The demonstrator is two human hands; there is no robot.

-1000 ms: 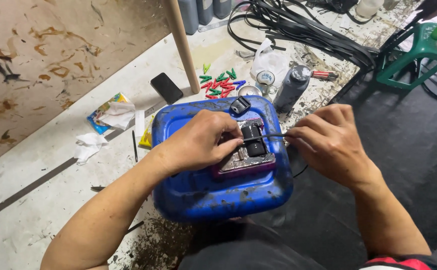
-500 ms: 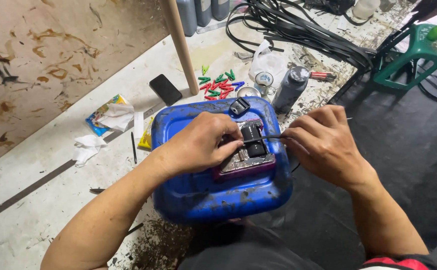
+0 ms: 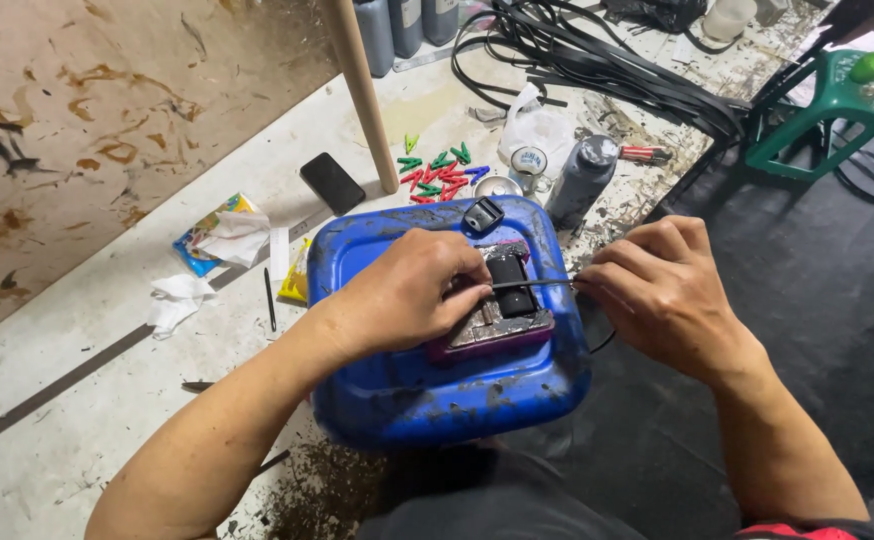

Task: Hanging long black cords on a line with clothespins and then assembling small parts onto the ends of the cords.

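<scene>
Hands have barely shifted: the left hand (image 3: 412,290) stays clamped on the black part (image 3: 510,283) atop the blue container (image 3: 437,385) on the counter (image 3: 107,400). The right hand (image 3: 657,290) still pinches the thin black wire (image 3: 537,284), now drawn taut.

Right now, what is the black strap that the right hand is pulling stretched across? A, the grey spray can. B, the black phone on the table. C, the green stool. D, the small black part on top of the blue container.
D: the right hand holds the thin black strap taut over the small black part on the blue container, which the left hand steadies.
</scene>
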